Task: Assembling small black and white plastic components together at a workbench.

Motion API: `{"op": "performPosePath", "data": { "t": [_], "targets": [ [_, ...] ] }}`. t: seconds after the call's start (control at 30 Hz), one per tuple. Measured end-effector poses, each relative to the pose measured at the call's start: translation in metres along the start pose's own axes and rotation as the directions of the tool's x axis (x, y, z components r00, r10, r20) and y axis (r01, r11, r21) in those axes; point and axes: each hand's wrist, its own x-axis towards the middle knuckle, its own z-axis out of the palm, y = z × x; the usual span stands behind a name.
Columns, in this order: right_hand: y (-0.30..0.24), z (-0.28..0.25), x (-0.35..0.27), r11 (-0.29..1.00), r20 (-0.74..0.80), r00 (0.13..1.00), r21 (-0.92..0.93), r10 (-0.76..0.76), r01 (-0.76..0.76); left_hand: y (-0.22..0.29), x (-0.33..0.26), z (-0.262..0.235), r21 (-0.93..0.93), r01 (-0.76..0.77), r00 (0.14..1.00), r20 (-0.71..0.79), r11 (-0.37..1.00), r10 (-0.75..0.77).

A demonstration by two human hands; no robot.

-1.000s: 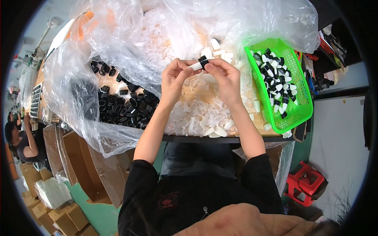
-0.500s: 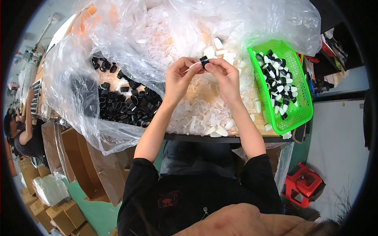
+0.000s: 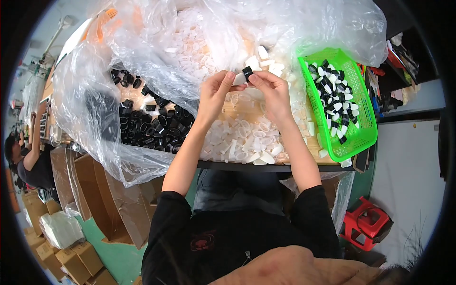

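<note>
Above the middle of the table, my left hand (image 3: 214,94) pinches a white oval plastic piece (image 3: 239,80) between thumb and fingers. My right hand (image 3: 272,93) grips a short black plastic ring (image 3: 247,72) that sits against the right end of the white piece. Whether the two are locked together cannot be made out. Below my hands lies a heap of translucent oval rings (image 3: 244,130), with solid white oval pieces (image 3: 267,157) at its front edge. To the left, loose black rings (image 3: 156,128) are piled on clear plastic.
A green basket (image 3: 334,154) at the right holds several black-and-white joined pieces (image 3: 338,97). Clear plastic bags (image 3: 304,23) cover the table's back. Open cardboard (image 3: 102,204) stands on the left floor, a red stool (image 3: 365,223) at right. Another person (image 3: 35,166) works far left.
The white piece has turned from edge-on to showing its flat face beside the black ring. My left thumb has lifted and shifted a little. The far person's arm has moved.
</note>
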Motion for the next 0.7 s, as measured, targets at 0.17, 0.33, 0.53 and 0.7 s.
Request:
{"op": "performPosePath", "data": {
  "t": [0.17, 0.33, 0.53, 0.7],
  "targets": [
    [-0.002, -0.001, 0.001, 1.000, 0.015, 1.000, 0.001, 0.002, -0.002, -0.010, 0.003, -0.005, 0.108, -0.042, 0.996, 0.084, 0.993, 0.033],
    [0.002, 0.000, 0.002, 1.000, -0.009, 1.000, 0.001, -0.005, 0.005, -0.007, 0.001, -0.002, 0.009, -0.117, 0.993, 0.022, 0.993, 0.117],
    [0.002, 0.000, 0.002, 1.000, -0.008, 1.000, -0.007, -0.025, 0.025, -0.005, -0.001, -0.002, 0.001, -0.096, 0.995, 0.012, 0.995, 0.096],
    [0.002, -0.001, 0.002, 1.000, -0.004, 1.000, -0.011, -0.025, 0.025, -0.002, -0.002, -0.001, -0.007, -0.092, 0.996, 0.006, 0.996, 0.092]
  ]
}}
